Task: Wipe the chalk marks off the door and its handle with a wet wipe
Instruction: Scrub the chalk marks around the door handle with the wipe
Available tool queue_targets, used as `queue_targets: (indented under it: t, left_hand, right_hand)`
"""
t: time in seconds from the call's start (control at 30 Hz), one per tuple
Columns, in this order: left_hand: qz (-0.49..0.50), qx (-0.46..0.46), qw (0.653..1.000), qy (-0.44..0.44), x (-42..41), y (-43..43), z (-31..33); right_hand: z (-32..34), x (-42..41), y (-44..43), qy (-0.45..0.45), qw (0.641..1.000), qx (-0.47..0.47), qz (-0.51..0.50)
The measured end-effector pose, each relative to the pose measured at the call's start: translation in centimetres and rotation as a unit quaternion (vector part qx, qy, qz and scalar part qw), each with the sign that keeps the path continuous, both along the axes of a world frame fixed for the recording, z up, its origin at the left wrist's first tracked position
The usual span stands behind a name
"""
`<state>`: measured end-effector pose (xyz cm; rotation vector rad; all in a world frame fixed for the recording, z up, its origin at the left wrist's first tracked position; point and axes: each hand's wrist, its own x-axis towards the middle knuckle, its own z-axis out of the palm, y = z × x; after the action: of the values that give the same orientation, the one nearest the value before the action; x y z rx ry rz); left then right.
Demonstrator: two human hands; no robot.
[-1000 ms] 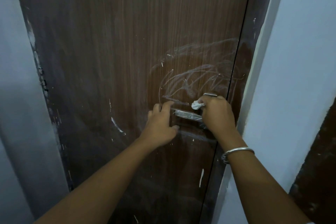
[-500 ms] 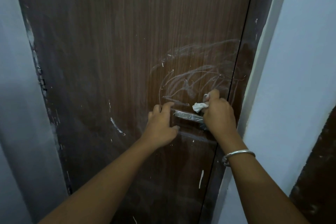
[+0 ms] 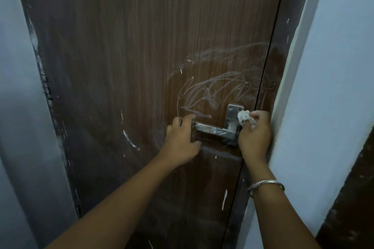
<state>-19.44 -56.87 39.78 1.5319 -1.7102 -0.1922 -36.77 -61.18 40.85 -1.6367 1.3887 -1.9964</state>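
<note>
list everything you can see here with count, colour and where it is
door: one, dark brown wood grain, fills the middle of the view
chalk marks: one cluster of whitish scribbles, on the door above the handle
handle: one, silver metal lever, on the door's right side, pointing left
handle plate: one, silver with screws, upright behind the lever's right end
wet wipe: one, white, crumpled, against the plate's right edge
door frame: one, dark brown strip, right of the door
walls: two, pale blue-grey, either side of the door
bracelet: one, silver, on the right wrist
left hand: one, grip closed on the lever's left end
right hand: one, grip closed on the wet wipe
</note>
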Motion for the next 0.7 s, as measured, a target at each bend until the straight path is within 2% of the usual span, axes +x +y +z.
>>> queue_targets:
  t: [0.2, 0.47, 0.7]
  left_hand:
    - [-0.009, -0.005, 1.000, 0.004, -0.1, -0.1, -0.3]
    - [-0.001, -0.008, 1.000, 0.004, 0.0, 0.3, -0.7]
    - [-0.013, -0.014, 1.000, -0.005, 0.3, 0.7, -1.2]
  right_hand:
    - [-1.7, 0.1, -0.2, 0.028, 0.999, 0.004, -0.015]
    - [-3.7, 1.2, 0.2, -0.093, 0.995, 0.035, -0.030]
    - [-3.1, 1.1, -0.5, -0.108, 0.994, 0.022, -0.016]
